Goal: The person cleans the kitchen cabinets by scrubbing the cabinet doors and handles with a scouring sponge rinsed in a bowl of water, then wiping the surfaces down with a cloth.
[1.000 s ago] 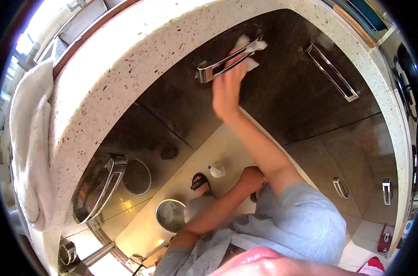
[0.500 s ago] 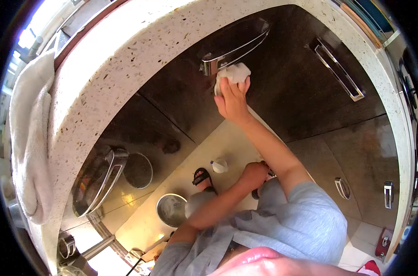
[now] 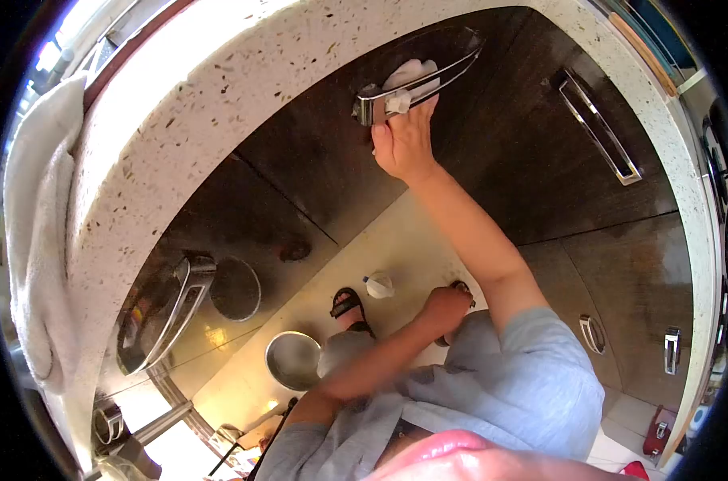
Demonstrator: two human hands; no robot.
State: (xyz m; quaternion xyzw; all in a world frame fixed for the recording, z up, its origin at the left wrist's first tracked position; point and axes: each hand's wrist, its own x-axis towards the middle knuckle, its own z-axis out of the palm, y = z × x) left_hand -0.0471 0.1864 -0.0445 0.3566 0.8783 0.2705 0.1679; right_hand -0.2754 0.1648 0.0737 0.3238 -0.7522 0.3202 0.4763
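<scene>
My right hand [image 3: 410, 140] is closed on a white cloth [image 3: 408, 76], its fingers pushed in behind the chrome handle [image 3: 420, 84] of a dark cabinet front. Part of the cloth pokes out below the bar and part shows above it. Low down by my right knee rests my left hand [image 3: 448, 309]. Its fingers look curled, and what they hold, if anything, is hidden. On the floor between my sandals [image 3: 348, 306] stands a small white bottle with a blue tip [image 3: 378, 284].
A metal basin [image 3: 292, 361] sits on the floor left of my foot. The speckled countertop [image 3: 163, 136] curves overhead, with a white towel [image 3: 39, 240] over its left edge. More chrome handles jut from the doors, one at the right [image 3: 600, 128] and one at the left [image 3: 175, 313].
My right hand has moved up from below the handle, and the cloth now passes behind the bar. My left hand stays by the knee. The view has shifted slightly.
</scene>
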